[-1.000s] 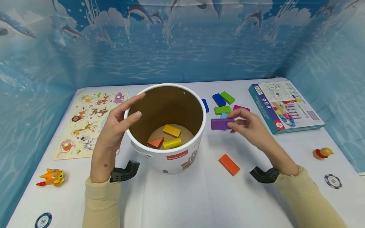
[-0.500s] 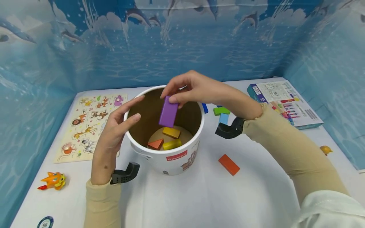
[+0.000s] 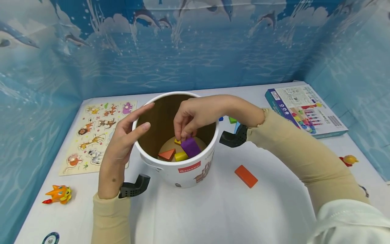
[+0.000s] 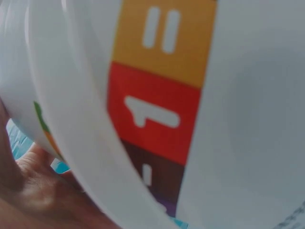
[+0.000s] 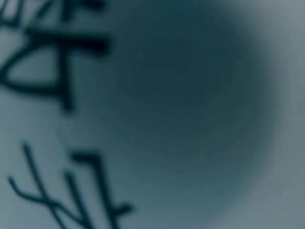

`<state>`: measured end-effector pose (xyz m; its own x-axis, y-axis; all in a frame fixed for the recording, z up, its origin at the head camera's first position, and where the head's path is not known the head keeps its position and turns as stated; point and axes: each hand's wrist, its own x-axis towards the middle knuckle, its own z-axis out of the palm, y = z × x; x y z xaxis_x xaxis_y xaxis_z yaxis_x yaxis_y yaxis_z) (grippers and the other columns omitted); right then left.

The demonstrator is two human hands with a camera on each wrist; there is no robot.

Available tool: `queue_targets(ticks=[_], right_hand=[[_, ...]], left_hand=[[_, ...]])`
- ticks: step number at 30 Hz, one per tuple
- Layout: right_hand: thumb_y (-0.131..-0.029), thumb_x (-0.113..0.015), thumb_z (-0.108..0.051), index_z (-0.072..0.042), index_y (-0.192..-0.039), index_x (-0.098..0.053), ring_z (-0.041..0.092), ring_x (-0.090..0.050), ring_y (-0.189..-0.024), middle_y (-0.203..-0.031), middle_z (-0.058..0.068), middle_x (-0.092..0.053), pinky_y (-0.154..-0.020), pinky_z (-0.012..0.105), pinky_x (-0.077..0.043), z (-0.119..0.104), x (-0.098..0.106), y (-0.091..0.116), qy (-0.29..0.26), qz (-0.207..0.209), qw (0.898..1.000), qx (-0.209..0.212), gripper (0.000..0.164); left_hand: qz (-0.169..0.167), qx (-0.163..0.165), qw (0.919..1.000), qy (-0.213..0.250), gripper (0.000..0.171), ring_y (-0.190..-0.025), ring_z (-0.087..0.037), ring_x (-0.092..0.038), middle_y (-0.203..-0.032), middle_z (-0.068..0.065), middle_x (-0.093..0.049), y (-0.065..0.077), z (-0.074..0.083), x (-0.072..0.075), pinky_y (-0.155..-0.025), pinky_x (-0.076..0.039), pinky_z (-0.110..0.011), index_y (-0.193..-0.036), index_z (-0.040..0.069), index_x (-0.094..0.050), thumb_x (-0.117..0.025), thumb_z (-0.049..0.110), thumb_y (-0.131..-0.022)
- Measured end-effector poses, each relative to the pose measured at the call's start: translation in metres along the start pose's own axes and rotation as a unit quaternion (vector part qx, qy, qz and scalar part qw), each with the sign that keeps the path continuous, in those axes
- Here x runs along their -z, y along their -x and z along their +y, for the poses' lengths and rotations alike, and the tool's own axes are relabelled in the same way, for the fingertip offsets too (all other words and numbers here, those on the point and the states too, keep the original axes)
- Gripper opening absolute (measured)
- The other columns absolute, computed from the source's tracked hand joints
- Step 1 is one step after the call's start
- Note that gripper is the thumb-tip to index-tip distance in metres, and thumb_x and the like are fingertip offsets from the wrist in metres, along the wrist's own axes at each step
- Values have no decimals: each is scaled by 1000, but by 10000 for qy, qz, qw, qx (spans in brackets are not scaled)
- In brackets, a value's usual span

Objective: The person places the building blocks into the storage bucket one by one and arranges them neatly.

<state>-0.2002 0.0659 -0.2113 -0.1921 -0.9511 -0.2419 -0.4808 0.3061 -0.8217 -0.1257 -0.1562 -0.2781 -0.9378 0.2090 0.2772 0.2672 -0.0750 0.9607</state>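
A white bucket stands upright on the table, its open top facing up. My left hand rests against its left side, thumb and forefinger stretched out over the rim. In the left wrist view, part of that hand shows beside the printed bucket wall. Inside the bucket, my right hand pinches one end of a purple block low over the bottom. Around it lie an orange-red triangular block, a yellow cylinder block and a mostly hidden yellow block.
An orange-red block lies right of the bucket. Green and blue blocks are partly hidden behind the right forearm. A flat box lies back right, an animal puzzle board left. An orange toy figure sits at front left.
My right hand has carried the purple block from the table on the right, over the rim and down inside the bucket. The left hand has stayed at the bucket's side.
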Motion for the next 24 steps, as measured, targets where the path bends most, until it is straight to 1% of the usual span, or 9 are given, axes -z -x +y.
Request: queue_targets(ticks=[4,8,10,12,14,16,19,22,24], right_hand=[[-85,-57,-5,-4,-91,-66,18,-64,-79,-85,5,-67,-72,33,-51,2,-1,3,-164,391,9988,258,11],[-86,-55,-5,-1,-97,-64,19,-63,-81,-89,5,-66,-72,35,-51,5,-5,21,-379,1315,9868,864,15],[-87,-52,-4,1,-98,-63,22,-63,-82,-91,7,-66,-72,36,-50,9,-9,37,-522,1933,9727,1171,16],[-87,-51,-1,2,-98,-63,24,-62,-81,-90,10,-65,-71,36,-50,15,-18,59,-704,2613,9531,1353,16],[-87,-49,2,5,-98,-62,26,-62,-80,-90,15,-64,-71,36,-50,28,-31,81,-945,3179,9323,1446,17],[-87,-48,4,7,-99,-61,27,-61,-82,-91,16,-64,-73,34,-50,46,-47,103,-1207,3473,9206,1314,17],[-87,-49,3,8,-104,-58,25,-61,-88,-97,15,-63,-77,33,-49,84,-75,126,-1609,3401,9231,791,20],[-88,-50,0,3,-113,-55,21,-57,-98,-107,15,-60,-83,31,-47,124,-106,138,-1701,2888,9422,61,26],[-87,-54,-4,-2,-120,-53,18,-52,-106,-115,13,-56,-86,30,-45,146,-125,144,-1502,2554,9544,-368,33]], left_hand=[[1,-27,10000,24,43,-126,-19,-27,-133,-7,-42,0,-1,0,-101,-15,-50,-125,7,-51,-51,0,-82],[11,-38,10000,74,43,-126,-19,-27,-133,-7,-41,1,-2,0,-101,-15,-50,-125,6,-51,-51,0,-82],[26,-37,10000,87,43,-125,-19,-27,-133,-7,-41,1,-2,0,-101,-14,-50,-125,6,-51,-51,-1,-82],[36,-20,10000,89,43,-125,-19,-28,-133,-7,-41,2,-1,0,-101,-14,-49,-125,7,-52,-51,-1,-82],[36,-8,10000,73,43,-125,-19,-28,-133,-6,-41,2,0,0,-101,-14,-49,-125,7,-52,-51,-1,-83],[23,6,10000,59,43,-125,-19,-28,-133,-6,-41,3,0,0,-101,-14,-49,-125,7,-51,-51,-1,-83],[15,22,10000,41,43,-125,-19,-28,-133,-6,-41,3,1,0,-101,-15,-49,-125,7,-51,-51,0,-83],[-2,34,10000,43,43,-125,-19,-28,-133,-6,-42,2,2,0,-101,-16,-49,-125,8,-51,-51,1,-83],[-18,23,10000,61,43,-125,-19,-28,-133,-6,-42,1,2,0,-101,-16,-48,-125,8,-51,-51,1,-83]])
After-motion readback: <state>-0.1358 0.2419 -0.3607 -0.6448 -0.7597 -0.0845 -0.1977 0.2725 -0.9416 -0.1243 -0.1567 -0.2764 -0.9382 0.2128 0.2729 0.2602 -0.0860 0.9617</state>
